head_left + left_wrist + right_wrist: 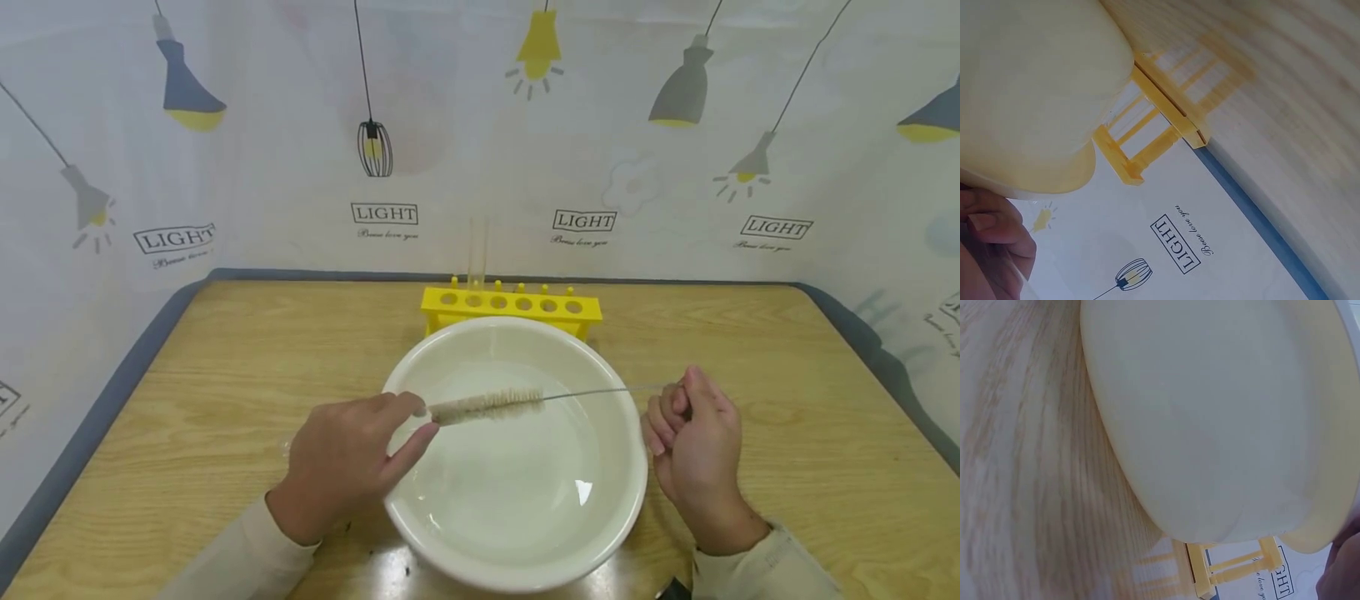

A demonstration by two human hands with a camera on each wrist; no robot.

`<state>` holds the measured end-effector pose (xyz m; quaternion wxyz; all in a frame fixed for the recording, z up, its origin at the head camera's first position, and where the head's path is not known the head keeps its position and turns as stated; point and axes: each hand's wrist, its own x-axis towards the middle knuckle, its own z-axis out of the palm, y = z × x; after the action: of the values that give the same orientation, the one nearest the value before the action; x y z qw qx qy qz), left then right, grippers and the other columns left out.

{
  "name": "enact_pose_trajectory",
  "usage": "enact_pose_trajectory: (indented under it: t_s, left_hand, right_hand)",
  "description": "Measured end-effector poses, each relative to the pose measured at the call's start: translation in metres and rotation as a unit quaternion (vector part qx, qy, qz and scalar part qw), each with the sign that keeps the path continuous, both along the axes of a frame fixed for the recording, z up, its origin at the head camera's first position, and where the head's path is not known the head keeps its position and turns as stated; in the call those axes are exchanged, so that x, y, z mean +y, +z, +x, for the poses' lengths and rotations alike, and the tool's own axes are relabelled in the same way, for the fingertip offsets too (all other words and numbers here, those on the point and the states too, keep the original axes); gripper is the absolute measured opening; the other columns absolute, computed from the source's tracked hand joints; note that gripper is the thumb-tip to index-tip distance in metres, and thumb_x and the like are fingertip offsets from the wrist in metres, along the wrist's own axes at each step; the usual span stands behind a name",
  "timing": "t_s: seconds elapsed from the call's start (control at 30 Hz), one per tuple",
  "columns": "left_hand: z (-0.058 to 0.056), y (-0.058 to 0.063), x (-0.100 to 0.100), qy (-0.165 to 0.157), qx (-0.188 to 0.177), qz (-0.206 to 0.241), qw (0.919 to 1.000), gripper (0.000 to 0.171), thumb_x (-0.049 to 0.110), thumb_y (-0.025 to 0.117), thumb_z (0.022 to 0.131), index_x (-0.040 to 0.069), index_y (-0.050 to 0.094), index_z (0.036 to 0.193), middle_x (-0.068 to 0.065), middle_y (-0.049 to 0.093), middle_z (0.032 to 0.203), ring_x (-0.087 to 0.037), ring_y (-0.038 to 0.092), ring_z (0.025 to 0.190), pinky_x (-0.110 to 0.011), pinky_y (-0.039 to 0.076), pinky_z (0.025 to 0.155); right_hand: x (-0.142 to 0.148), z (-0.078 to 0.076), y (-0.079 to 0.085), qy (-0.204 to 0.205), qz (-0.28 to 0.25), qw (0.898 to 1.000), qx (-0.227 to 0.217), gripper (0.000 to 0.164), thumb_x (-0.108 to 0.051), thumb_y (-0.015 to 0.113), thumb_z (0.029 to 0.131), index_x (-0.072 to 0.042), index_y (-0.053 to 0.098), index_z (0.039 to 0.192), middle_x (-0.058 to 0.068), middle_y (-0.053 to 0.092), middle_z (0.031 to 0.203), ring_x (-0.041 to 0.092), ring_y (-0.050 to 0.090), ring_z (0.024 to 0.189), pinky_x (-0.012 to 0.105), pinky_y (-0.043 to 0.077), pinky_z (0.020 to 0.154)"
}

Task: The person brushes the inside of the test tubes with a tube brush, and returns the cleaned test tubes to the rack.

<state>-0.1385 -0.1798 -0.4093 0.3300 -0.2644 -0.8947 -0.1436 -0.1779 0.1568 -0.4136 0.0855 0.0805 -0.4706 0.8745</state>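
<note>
Over the white basin [517,533], my left hand [352,442] holds a clear test tube [459,411] between thumb and fingers. The tube lies nearly level, and its rounded end peeks out behind the hand. A test tube brush [517,402] with pale bristles is partly inside the tube, the rest of its bristles outside the mouth. My right hand [697,442], to the right of the basin, grips the thin wire handle of the brush with curled fingers. In the left wrist view the left hand [997,228] shows below the basin's rim; the right wrist view catches only a bit of the right hand [1341,569].
Behind the basin stands a yellow test tube rack [536,306], with one clear test tube [477,250] upright in it. The basin looks to hold clear water. A small dark object [675,590] lies near the right sleeve. A printed curtain [480,167] borders the wooden table [285,333].
</note>
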Motion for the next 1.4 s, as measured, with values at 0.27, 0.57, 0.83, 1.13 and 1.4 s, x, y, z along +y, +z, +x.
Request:
enact_pose_trajectory:
  t_s: [0.27,0.57,0.83,1.13,1.4]
  left_hand:
    - [0.000,0.000,0.000,0.002,-0.002,0.001,1.0000,0.049,0.050,0.032,0.106,0.019,0.066,0.090,0.007,0.068,0.070,-0.001,0.047,0.048,-0.020,0.033,0.039]
    - [-0.001,-0.003,-0.002,0.000,0.011,0.008,0.9999,0.049,0.050,0.033,0.106,0.018,0.066,0.088,0.009,0.065,0.067,0.001,0.041,0.047,-0.019,0.029,0.039]
    - [-0.002,-0.004,-0.003,0.000,0.018,0.012,0.9998,0.049,0.049,0.032,0.106,0.018,0.066,0.089,0.010,0.058,0.060,0.002,0.038,0.047,-0.017,0.027,0.039]
    - [-0.001,0.000,-0.001,-0.003,0.000,0.004,1.0000,0.049,0.050,0.032,0.106,0.018,0.066,0.089,0.009,0.066,0.067,0.001,0.043,0.047,-0.015,0.025,0.040]
    - [0.000,0.000,-0.001,0.000,0.000,-0.007,1.0000,0.050,0.050,0.031,0.107,0.018,0.066,0.090,0.007,0.068,0.069,-0.001,0.046,0.047,-0.017,0.029,0.039]
  right_hand:
    - [-0.001,0.000,0.000,-0.020,0.005,1.000,-0.013,0.043,-0.017,0.035,0.110,-0.009,0.038,0.068,0.002,0.018,0.058,0.015,0.014,0.045,0.028,0.009,0.039]
    - [-0.003,0.000,-0.003,-0.009,-0.007,1.000,-0.003,0.043,-0.016,0.036,0.110,-0.009,0.038,0.067,0.002,0.017,0.057,0.015,0.013,0.045,0.027,0.007,0.038]
    - [-0.010,-0.001,-0.015,-0.060,0.087,0.981,-0.165,0.047,-0.015,0.036,0.108,-0.012,0.035,0.061,-0.004,0.026,0.052,0.010,0.024,0.044,0.024,0.021,0.041]
    - [-0.005,-0.002,-0.020,-0.055,0.112,0.979,-0.161,0.047,-0.024,0.034,0.110,-0.013,0.032,0.065,-0.004,0.025,0.053,0.006,0.028,0.043,0.032,0.012,0.049]
    - [-0.001,-0.003,-0.016,-0.024,0.104,0.984,-0.146,0.045,-0.031,0.034,0.110,-0.015,0.036,0.068,-0.003,0.026,0.055,0.013,0.023,0.044,0.031,0.015,0.047]
